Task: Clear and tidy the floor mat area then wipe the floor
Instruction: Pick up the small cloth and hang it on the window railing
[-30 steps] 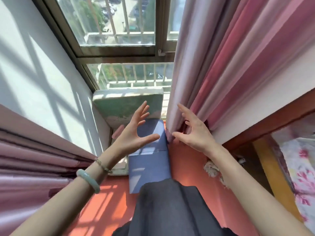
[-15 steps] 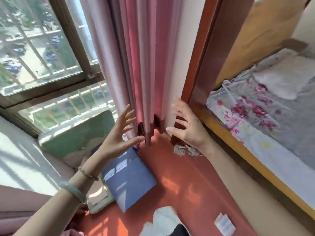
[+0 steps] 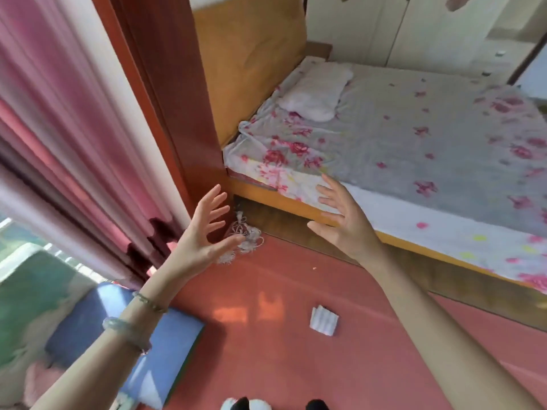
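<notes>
Both hands are raised in the air with fingers spread, holding nothing. My left hand (image 3: pixel 207 232) hovers in front of the red door post, above a white tasselled cloth (image 3: pixel 245 238) lying on the red floor (image 3: pixel 281 350). My right hand (image 3: pixel 340 220) hangs in front of the bed's edge. A folded blue mat (image 3: pixel 148 344) lies at lower left under my left forearm. A small white folded paper (image 3: pixel 324 321) lies on the floor between my arms.
A bed (image 3: pixel 414 149) with a floral sheet and a white pillow (image 3: pixel 313 93) fills the right. Pink curtains (image 3: pixel 59 128) hang at left beside a red wooden door post (image 3: pixel 189 128). A green cushion (image 3: pixel 26 291) is blurred at far left. Black-and-white slippers (image 3: pixel 245 405) show at the bottom edge.
The view has swung right from the window and curtain to the bed. Both hands left the curtain and stay raised with spread fingers.
</notes>
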The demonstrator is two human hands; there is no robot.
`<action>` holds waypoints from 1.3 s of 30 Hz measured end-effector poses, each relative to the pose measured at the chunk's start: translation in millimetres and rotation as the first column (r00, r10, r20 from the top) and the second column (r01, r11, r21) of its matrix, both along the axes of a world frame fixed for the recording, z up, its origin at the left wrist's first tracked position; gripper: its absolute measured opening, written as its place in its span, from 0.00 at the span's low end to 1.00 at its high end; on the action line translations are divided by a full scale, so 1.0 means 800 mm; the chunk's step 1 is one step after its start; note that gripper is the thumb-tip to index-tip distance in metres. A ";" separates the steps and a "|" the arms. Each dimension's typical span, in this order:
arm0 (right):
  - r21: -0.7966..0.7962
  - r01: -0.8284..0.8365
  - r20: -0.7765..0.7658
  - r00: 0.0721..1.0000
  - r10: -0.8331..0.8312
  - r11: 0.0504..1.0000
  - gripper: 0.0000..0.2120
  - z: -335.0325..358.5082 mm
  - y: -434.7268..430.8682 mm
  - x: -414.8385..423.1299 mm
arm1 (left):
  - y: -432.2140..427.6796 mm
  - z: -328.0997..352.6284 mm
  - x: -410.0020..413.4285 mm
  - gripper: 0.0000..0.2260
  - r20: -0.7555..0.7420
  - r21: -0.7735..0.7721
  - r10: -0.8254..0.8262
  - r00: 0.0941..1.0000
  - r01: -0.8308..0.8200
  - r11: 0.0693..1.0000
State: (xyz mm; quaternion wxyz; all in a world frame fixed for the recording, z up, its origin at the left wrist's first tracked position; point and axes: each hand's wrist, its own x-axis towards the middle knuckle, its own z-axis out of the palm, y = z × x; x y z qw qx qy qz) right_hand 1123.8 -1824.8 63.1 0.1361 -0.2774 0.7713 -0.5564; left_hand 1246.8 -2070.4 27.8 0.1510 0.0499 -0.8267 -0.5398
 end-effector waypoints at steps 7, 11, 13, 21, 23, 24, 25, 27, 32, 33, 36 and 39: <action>0.042 0.172 0.061 0.983 -0.174 0.984 0.37 -0.030 0.209 -0.029 | 0.167 -0.039 -0.065 0.43 0.087 0.008 -0.155 0.984 0.155 0.988; 0.069 0.221 0.107 0.968 -0.228 0.973 0.38 -0.055 0.282 -0.042 | 0.219 -0.066 -0.083 0.41 0.136 -0.013 -0.215 0.967 0.218 0.976; 0.073 0.234 0.123 0.962 -0.242 0.969 0.38 -0.071 0.303 -0.048 | 0.237 -0.078 -0.096 0.41 0.173 -0.026 -0.232 0.957 0.240 0.970; 0.122 0.260 0.176 0.944 -0.279 0.958 0.36 -0.151 0.325 -0.089 | 0.281 -0.144 -0.157 0.43 0.288 0.019 -0.252 0.924 0.258 0.966; 0.156 0.263 0.193 0.937 -0.290 0.952 0.35 -0.174 0.324 -0.105 | 0.284 -0.169 -0.174 0.42 0.341 0.038 -0.242 0.908 0.244 0.969; 0.172 0.267 0.195 0.934 -0.298 0.948 0.35 -0.186 0.322 -0.114 | 0.284 -0.182 -0.184 0.42 0.368 0.041 -0.233 0.900 0.235 0.971; 0.184 0.269 0.197 0.932 -0.304 0.945 0.34 -0.199 0.320 -0.123 | 0.284 -0.196 -0.195 0.41 0.392 0.039 -0.227 0.892 0.230 0.972; 0.220 0.262 0.219 0.925 -0.309 0.940 0.31 -0.231 0.315 -0.140 | 0.281 -0.229 -0.215 0.39 0.433 0.030 -0.212 0.876 0.222 0.975; 0.315 0.189 0.261 0.925 -0.276 0.930 0.26 -0.337 0.289 -0.182 | 0.265 -0.321 -0.269 0.34 0.510 0.012 -0.111 0.853 0.122 0.992; 0.327 0.182 0.273 0.921 -0.277 0.927 0.25 -0.363 0.284 -0.191 | 0.262 -0.342 -0.279 0.33 0.534 0.012 -0.085 0.841 0.093 0.996; 0.367 0.178 0.299 0.907 -0.297 0.913 0.24 -0.444 0.274 -0.212 | 0.257 -0.407 -0.302 0.30 0.595 0.019 -0.020 0.804 0.011 1.000; 0.408 0.165 0.321 0.895 -0.310 0.898 0.22 -0.539 0.270 -0.225 | 0.262 -0.488 -0.315 0.28 0.623 -0.008 -0.022 0.782 0.035 0.999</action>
